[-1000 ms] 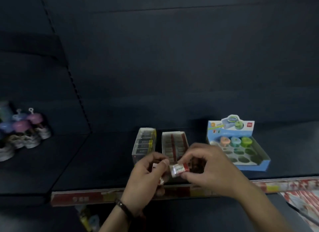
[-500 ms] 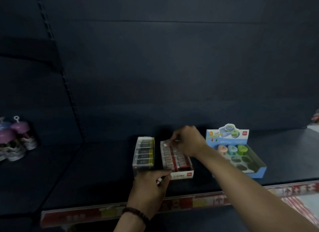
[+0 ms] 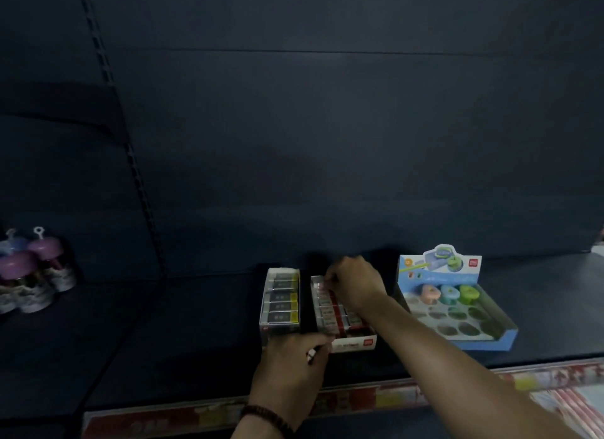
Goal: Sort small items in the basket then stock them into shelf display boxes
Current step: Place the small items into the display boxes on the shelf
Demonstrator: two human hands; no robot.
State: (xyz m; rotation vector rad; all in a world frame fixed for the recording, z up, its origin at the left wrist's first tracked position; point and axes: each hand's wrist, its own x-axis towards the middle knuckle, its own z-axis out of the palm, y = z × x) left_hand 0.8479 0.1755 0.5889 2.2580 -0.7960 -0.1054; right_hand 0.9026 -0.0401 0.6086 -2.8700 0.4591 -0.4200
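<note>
Two narrow display boxes stand side by side on the dark shelf. The left box [image 3: 281, 299] holds black-and-yellow erasers. The right box [image 3: 354, 343] holds red-and-white erasers. My right hand [image 3: 354, 283] reaches over the far end of the red box, its fingertips pinching a small red-and-white eraser [image 3: 322, 285] down among the others. My left hand [image 3: 294, 370] rests at the shelf's front, in front of both boxes, fingers curled round small red-and-white erasers [image 3: 311, 354] that barely show.
A blue display box [image 3: 490, 340] with three pastel sharpeners in a holed tray stands to the right. Purple and blue capped bottles [image 3: 36, 268] sit at the far left. A red price strip [image 3: 359, 401] runs along the shelf's front edge [image 3: 196, 402].
My right hand took an eraser from between both hands and carried it to the far end of the red box, and stays there. My left hand sank to the shelf front.
</note>
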